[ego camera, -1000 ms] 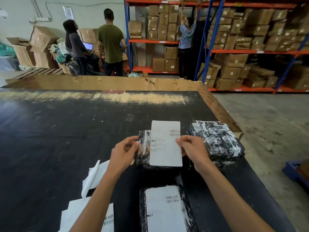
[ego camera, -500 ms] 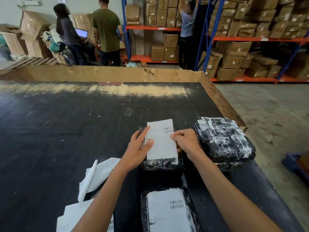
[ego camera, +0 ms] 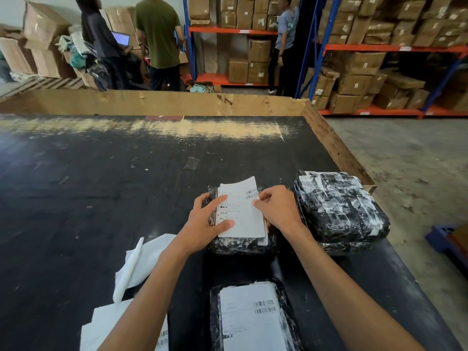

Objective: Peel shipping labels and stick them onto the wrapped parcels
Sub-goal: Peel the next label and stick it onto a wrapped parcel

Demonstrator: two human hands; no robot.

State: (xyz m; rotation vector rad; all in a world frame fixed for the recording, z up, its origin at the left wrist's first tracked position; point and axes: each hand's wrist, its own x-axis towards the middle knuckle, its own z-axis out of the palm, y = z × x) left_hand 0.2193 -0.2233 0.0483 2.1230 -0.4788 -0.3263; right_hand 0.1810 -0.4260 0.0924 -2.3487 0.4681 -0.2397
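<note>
Left hand lies flat, fingers spread, pressing the left half of the shipping label onto the middle parcel. Right hand pinches the label's right edge, grip closed on the paper. Label sits on top of that parcel, mid-surface, far edge lifted and slightly curled, not fully down.

Risks, as I judge them:
- Far corner is up. If the right hand lets go before smoothing, a crease or air pocket likely forms across the barcode.
- Label looks a bit skewed against the parcel; pressing now would lock the tilt in.
- Wrap is glossy and wrinkled, so adhesion may be weak and edges may peel back.
- A white strip shows under the label's near right corner; cannot tell if it is backing or another label. If backing, that corner won't stick.

Counts:
- Parcels: three. One being labelled, one already labelled parcel nearest, one unlabelled parcel on the right; something dark under it, possibly a fourth, cannot tell.
- Labels in view on parcels: two.
- Loose white sheets at left: a pile, several, exact number unclear.
- Hands: two.
- People in the background: three.
</note>
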